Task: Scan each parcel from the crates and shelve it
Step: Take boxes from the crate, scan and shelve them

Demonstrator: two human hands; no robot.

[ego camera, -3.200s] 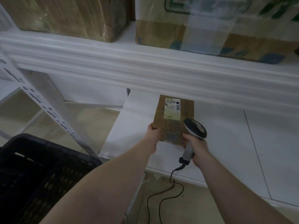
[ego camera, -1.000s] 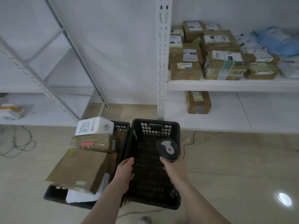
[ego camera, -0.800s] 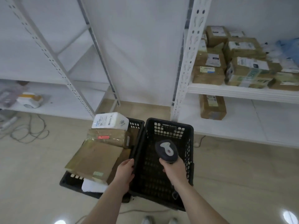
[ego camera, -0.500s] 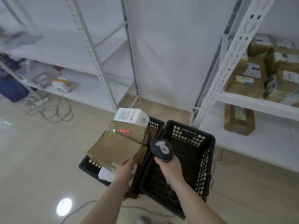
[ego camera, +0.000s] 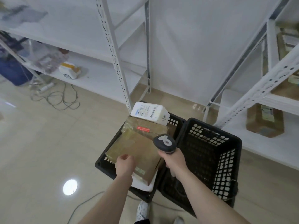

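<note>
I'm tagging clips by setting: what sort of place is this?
Probably a parcel stockroom: white slotted-metal shelving, a black plastic crate piled with taped cardboard parcels, and a handheld barcode scanner.

Loose cables [ego camera: 55, 98] sprawl on the glossy floor [ego camera: 40, 151] (beige tiles).

parcels [ego camera: 137, 143] in left crate [ego camera: 103, 164], right crate [ego camera: 226, 159] beside it

A glossy beige floor [ego camera: 40, 151] carries two black crates side by side, the left crate [ego camera: 103, 165] filled with parcels, the right crate [ego camera: 226, 156] beside it. Loose cables [ego camera: 63, 101] lie on the floor near a white shelf rack [ego camera: 113, 46]. A brown parcel [ego camera: 263, 123] lies on the right rack's bottom shelf [ego camera: 267, 151].
</note>
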